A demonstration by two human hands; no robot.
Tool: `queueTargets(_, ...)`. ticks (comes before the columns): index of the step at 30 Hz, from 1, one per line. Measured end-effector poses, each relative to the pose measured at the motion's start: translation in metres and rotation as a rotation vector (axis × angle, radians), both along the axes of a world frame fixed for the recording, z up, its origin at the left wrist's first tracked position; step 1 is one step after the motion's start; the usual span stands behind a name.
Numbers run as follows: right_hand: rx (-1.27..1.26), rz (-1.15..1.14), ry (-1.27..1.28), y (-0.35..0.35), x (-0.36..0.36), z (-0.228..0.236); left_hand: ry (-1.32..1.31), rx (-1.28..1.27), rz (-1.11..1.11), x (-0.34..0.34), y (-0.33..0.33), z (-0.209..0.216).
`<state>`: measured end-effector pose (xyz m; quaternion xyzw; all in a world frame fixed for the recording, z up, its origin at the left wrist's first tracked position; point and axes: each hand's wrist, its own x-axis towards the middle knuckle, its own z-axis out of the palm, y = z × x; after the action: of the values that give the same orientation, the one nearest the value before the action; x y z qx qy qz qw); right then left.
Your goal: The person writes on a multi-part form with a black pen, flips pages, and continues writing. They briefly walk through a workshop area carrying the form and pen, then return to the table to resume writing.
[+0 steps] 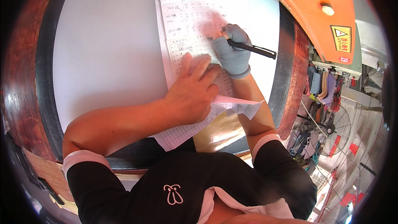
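Note:
My right hand [234,54], in a grey glove with bare fingertips, is closed round a black pen [259,51]. The pen's tip end points left, down at a small printed form [176,60] with handwriting on it. Beneath and beyond that form lies a larger white sheet [199,6] bearing rows of handwritten marks. My bare left hand [195,85] rests on the papers with its fingers spread, just left of the gloved hand. Under its wrist, a pinkish gridded sheet [178,132] curls up at the near edge and reaches my right forearm.
A white board or sheet [107,49] covers the black-edged table with a reddish wooden rim [23,58]. Gold-coloured paper [219,132] lies near my body. An orange machine [311,0] with a warning label stands at the right, above a fan [330,128] and hanging cloth pieces [327,87].

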<state>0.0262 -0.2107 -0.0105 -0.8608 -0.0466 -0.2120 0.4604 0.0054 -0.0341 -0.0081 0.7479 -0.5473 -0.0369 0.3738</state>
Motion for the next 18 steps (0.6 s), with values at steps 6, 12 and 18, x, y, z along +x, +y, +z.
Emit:
queueTargets(6, -0.062, -0.045, 0.016, -0.0021, 0.0007, -0.0005, -0.006, -0.003, -0.005, 0.0000, -0.0002, -0.0002)
queueTargets(12, 0.099, -0.028, -0.021, -0.0011, 0.0016, -0.0028, -0.001, -0.004, -0.006, 0.0003, -0.0002, -0.0002)
queueTargets(18, 0.209, -0.102, -0.003, -0.0006, -0.0011, -0.0015, 0.007, 0.009, -0.011, 0.0002, 0.0005, -0.0003)
